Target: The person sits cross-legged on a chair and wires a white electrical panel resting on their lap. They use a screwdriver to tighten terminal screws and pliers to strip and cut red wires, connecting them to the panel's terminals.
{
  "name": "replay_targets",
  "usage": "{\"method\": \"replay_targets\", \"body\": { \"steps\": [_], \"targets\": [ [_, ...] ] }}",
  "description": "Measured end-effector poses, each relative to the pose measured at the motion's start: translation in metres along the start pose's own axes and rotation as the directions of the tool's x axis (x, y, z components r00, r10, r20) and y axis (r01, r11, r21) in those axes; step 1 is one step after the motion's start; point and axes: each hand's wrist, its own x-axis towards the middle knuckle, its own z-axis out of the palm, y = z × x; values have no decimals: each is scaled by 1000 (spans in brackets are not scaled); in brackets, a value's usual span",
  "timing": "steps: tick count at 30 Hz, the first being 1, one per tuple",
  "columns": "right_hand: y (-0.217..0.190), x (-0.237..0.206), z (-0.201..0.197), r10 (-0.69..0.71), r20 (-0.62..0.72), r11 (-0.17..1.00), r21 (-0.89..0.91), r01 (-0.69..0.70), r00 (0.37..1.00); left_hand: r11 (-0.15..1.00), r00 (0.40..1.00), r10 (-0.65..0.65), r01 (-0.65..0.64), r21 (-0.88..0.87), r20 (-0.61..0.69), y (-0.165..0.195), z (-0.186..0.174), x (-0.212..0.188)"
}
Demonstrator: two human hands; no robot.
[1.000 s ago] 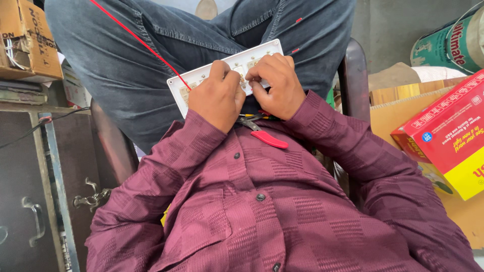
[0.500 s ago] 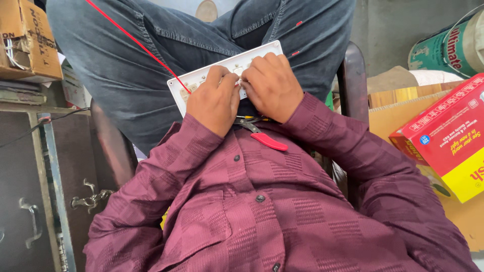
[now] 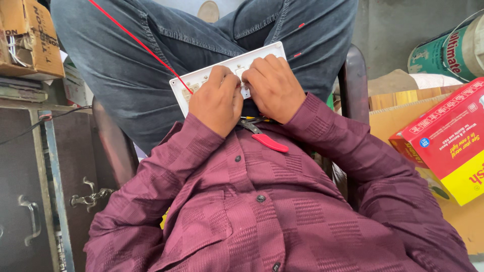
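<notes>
A white rectangular switch plate (image 3: 263, 54) rests across my lap on my dark jeans. My left hand (image 3: 217, 100) grips its near left part, fingers curled over the edge. Beside it, my right hand (image 3: 272, 85) presses its fingers onto the plate's middle. A thin red wire (image 3: 138, 43) runs from the upper left down to the plate by my left hand. Red-handled pliers (image 3: 267, 141) lie on my maroon shirt just below both hands. What sits under the fingers is hidden.
A cardboard box (image 3: 30, 40) stands at the upper left above a dark metal cabinet (image 3: 30, 201). At the right are a red and yellow carton (image 3: 448, 146), brown cardboard (image 3: 398, 100) and a green tin (image 3: 443, 50). A dark chair arm (image 3: 353, 75) flanks my right leg.
The plate and both hands shifted slightly toward my body. My right fingers moved a little over the plate's middle. The pliers stayed on my shirt.
</notes>
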Motion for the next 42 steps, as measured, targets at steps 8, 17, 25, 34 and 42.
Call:
{"method": "replay_targets", "body": {
  "steps": [8,17,25,34,42],
  "targets": [
    [4,0,-2,-14,-40,999,50,16,999,999,1000,-23,24,44,-21,2,3,-1],
    [6,-2,8,24,-68,995,95,-17,997,992,999,-49,48,121,7,0,9,3],
    [11,-3,10,39,-87,986,168,-24,995,995,999,-29,26,99,29,-3,8,1],
    [4,-12,-8,104,-96,988,123,-92,990,997,1000,2,-2,71,2,-4,5,0],
    [-10,-49,-37,186,307,959,148,-240,933,1000,999,22,-22,15,29,-5,-4,4]
  ]
}}
